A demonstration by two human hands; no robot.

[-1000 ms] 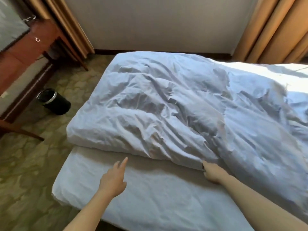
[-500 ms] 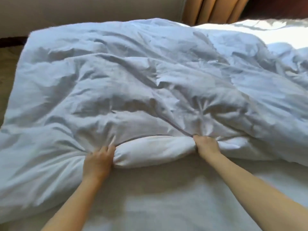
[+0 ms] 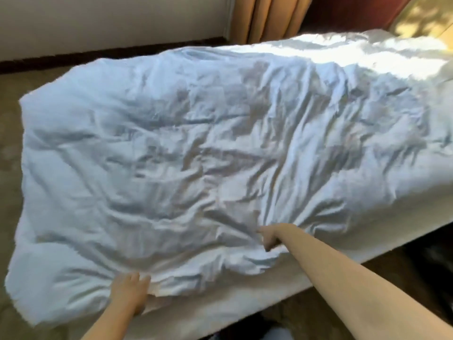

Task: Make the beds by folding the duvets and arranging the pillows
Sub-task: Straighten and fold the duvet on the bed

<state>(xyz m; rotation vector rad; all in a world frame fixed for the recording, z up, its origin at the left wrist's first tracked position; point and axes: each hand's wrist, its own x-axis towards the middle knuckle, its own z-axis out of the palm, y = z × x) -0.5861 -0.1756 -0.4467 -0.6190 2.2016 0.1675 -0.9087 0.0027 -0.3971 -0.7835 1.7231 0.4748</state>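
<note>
Right hand [image 3: 269, 238] clenches the duvet [image 3: 220, 143]; blur hides whether the left hand [image 3: 129, 294] has a grip.

No legible txt on duvet [image 3: 196, 148]; blurry view, prob. none elsewhere.

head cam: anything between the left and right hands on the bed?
Only the duvet. Its wrinkled near edge runs from the left hand to the right hand, with nothing else lying on that stretch. Head view, slightly blurred.
</note>
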